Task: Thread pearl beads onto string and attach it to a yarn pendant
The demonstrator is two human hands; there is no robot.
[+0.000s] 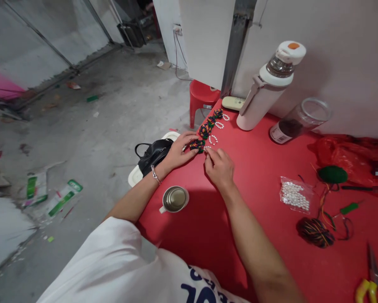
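My left hand (180, 152) rests at the table's left edge, thumb and fingers around a crocheted yarn piece (196, 145) in dark green, orange and purple. Close beside it, my right hand (220, 166) is closed, its fingertips pinching a small loop of white pearl beads (207, 147) that they partly cover. Beyond lie more crocheted pieces in a row, one of them a round rosette (204, 130). Next to these are separate loops of white beads, such as the nearest bead loop (213, 139).
The red table (255, 198) holds a metal cup (175, 199), a tall flask (264, 90), a glass jar (299, 122), a bag of pearl beads (296, 195), a multicoloured yarn ball (315, 232), a green-handled hook (349, 208) and yellow-handled scissors (367, 290). A black bag (154, 155) sits left of the table.
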